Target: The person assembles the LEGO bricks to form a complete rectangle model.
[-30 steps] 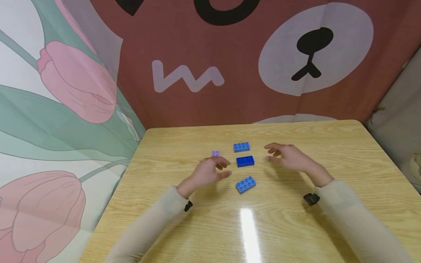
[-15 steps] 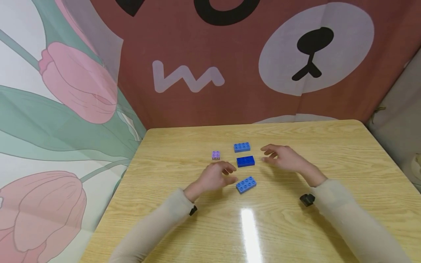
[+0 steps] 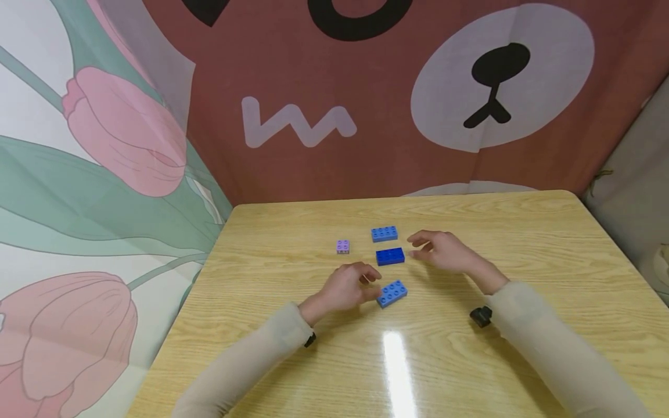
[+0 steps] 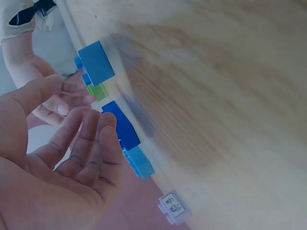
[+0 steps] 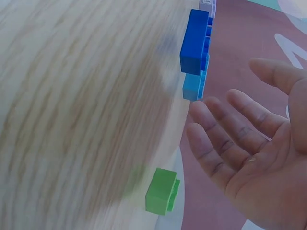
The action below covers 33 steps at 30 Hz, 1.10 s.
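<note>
In the head view, my left hand is at the near light blue brick, its thumb overlapping the brick's left end. The fingers are loosely bent and hold nothing. My right hand hovers with relaxed fingers just right of the dark blue brick, holding nothing either. Behind that brick lies another light blue brick. A small purple brick sits farther left. The right wrist view shows a green brick below the right hand's fingers; in the head view the right hand hides it.
The bricks lie apart on a wood-grain table. A reddish-brown cloth with a bear print hangs behind the table's far edge, and a tulip-print cloth hangs at the left.
My left hand has moved right and nearer to me, from beside the purple brick to the near light blue brick. The right hand has shifted left toward the dark blue brick. The bricks stay put.
</note>
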Available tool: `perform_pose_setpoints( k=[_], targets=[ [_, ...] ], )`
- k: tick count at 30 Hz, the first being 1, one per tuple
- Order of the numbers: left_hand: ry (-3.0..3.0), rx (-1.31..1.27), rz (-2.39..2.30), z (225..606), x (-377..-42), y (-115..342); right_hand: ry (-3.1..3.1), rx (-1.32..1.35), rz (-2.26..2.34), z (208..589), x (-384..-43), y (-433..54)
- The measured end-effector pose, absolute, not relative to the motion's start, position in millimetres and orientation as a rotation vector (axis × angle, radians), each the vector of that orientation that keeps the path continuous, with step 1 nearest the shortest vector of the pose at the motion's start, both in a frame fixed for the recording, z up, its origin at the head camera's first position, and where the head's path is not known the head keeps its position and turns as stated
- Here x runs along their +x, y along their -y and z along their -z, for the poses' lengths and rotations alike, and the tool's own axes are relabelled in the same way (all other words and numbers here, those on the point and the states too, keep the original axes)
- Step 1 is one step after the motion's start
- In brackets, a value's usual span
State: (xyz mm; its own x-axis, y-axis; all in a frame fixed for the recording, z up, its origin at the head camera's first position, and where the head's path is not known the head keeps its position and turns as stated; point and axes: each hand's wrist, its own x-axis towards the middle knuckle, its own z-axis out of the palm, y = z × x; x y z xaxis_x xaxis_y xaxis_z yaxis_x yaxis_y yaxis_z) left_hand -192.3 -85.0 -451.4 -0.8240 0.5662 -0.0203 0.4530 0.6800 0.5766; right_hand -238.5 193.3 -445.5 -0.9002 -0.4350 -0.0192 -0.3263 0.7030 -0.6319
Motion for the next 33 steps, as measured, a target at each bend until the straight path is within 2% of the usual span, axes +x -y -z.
perform_pose_setpoints(
  k=[33],
  targets=[
    [-2.701,0.851,-0.679,459.6,-185.7,71.8,-2.632,-0.566,1.015,461.2,-258.7,-167.3]
  ],
)
